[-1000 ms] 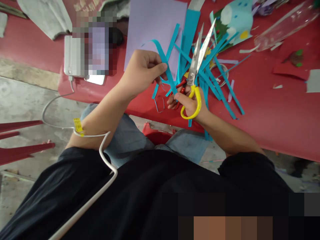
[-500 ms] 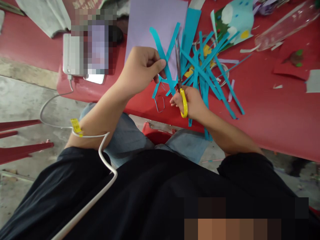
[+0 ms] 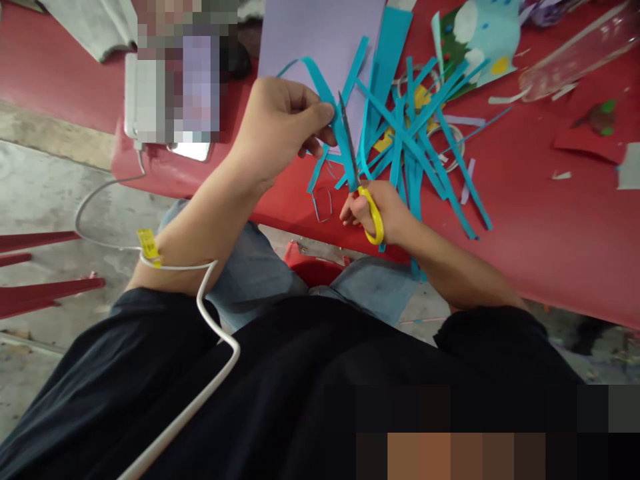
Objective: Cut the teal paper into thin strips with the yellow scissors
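Pinched between the thumb and fingers of my left hand [image 3: 295, 123] is a blue paper strip [image 3: 317, 77], which curves up over the hand and runs down toward my right hand. My right hand [image 3: 383, 207] is closed around the yellow handles of a pair of scissors [image 3: 371, 217]. The dark blades point up and lie along the strip's right edge, close to my left fingertips. Whether the blades are parted, I cannot tell. Just right of the scissors, many cut blue strips [image 3: 407, 137] lie in a crossed heap.
A lilac sheet [image 3: 320, 40] and a wider blue piece of paper [image 3: 393, 43] lie behind my hands on the red table [image 3: 540, 227]. To the right are a painted paper [image 3: 480, 40] and a clear plastic bottle [image 3: 575, 57]. A white cable [image 3: 200, 330] crosses my left forearm.
The scissors have tilted, their tips swinging left toward my left fingers and against the strip. A thin curl of blue now shows above my left hand. The view has shifted slightly.
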Motion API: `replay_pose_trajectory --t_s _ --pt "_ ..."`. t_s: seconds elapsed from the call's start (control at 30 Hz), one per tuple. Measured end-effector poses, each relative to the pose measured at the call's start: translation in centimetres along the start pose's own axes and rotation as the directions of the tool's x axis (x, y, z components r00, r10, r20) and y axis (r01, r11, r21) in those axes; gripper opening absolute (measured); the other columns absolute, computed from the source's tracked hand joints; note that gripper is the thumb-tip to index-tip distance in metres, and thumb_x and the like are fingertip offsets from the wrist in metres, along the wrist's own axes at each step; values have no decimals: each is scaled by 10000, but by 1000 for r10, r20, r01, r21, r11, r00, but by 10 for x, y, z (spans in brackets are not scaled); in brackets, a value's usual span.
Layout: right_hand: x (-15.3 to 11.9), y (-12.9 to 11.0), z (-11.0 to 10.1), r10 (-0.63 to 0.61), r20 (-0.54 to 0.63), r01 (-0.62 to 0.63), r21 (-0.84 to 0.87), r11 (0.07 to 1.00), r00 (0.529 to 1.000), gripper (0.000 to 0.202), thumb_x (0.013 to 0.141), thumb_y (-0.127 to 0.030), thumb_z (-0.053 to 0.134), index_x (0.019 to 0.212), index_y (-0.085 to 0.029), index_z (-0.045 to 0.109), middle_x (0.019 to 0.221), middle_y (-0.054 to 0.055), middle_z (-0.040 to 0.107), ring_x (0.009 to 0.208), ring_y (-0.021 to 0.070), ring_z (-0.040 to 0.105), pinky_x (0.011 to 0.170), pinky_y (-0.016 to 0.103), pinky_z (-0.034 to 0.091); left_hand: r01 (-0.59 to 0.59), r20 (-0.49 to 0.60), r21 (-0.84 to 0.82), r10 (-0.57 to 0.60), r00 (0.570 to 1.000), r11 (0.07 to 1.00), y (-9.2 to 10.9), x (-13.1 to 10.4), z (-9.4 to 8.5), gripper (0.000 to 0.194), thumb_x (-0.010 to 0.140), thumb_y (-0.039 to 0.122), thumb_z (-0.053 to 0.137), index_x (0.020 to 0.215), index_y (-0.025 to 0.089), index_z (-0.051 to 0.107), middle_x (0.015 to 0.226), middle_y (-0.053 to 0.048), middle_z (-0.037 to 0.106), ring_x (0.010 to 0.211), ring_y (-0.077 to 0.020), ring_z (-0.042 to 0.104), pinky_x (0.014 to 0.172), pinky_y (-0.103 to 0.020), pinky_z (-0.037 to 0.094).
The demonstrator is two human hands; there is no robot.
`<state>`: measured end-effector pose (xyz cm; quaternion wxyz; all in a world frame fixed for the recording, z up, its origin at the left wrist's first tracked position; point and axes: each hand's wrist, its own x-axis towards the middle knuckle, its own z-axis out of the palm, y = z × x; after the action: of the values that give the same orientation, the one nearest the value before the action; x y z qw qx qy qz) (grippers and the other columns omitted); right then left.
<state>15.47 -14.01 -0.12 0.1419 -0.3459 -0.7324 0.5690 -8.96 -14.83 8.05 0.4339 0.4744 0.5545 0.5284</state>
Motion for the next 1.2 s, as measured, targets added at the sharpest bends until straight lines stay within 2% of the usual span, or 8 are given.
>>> replay_pose_trajectory --t_s 0.17,0.37,0.53,0.67,0.87,1.03,1.2 --pt "-1 -4 2 32 -21 -31 53 998 999 786 976 -955 548 756 -223 734 761 96 764 728 237 792 657 353 641 -4 -45 61 7 999 998 1 -1 1 256 929 171 722 678 212 694 690 -32 781 518 -121 659 486 -286 382" --pt "-4 -10 1 16 -9 -16 53 998 1000 869 862 -1064 525 747 -230 740 767 100 758 728 243 780 620 358 611 37 -10 67 -37 999 997 6 -5 1 211 924 179 706 714 183 709 712 -35 789 536 -116 662 516 -274 446" --pt "-7 -10 -1 -22 3 22 14 1000 1000 894 935 -1032 443 775 -205 743 745 86 752 727 220 785 629 321 596 26 -22 94 -24 999 995 7 -6 4 218 913 196 724 698 229 722 702 -17 787 540 -131 653 533 -313 441" --pt "-8 -9 0 -7 -3 7 1 1000 1000 898 965 -1013 417 764 -200 743 722 85 754 706 214 783 622 311 591 34 -84 122 -24 996 992 5 -5 5 242 888 202 739 652 244 705 665 -19 771 520 -144 640 520 -335 413" --pt "-9 -14 0 11 -3 -11 -10 1000 1000 884 948 -1018 447 737 -208 731 694 79 743 681 223 792 596 314 586 3 -22 105 0 1000 995 -2 -2 0 191 873 120 655 701 158 730 674 -33 778 518 -122 675 476 -278 382" --pt "-10 -18 0 34 -6 -34 -14 999 999 861 953 -1005 474 719 -215 724 675 79 741 666 228 788 589 326 591 -6 -18 109 8 1000 994 -4 -2 -1 211 899 158 673 693 167 720 676 -36 778 517 -116 671 470 -263 386" --pt "-11 -21 0 36 -11 -37 -28 999 999 852 974 -985 472 713 -215 726 662 87 740 651 229 778 584 337 576 9 -15 119 -7 1000 993 -5 -2 1 204 868 122 666 678 171 721 658 -20 769 500 -109 656 471 -251 390"
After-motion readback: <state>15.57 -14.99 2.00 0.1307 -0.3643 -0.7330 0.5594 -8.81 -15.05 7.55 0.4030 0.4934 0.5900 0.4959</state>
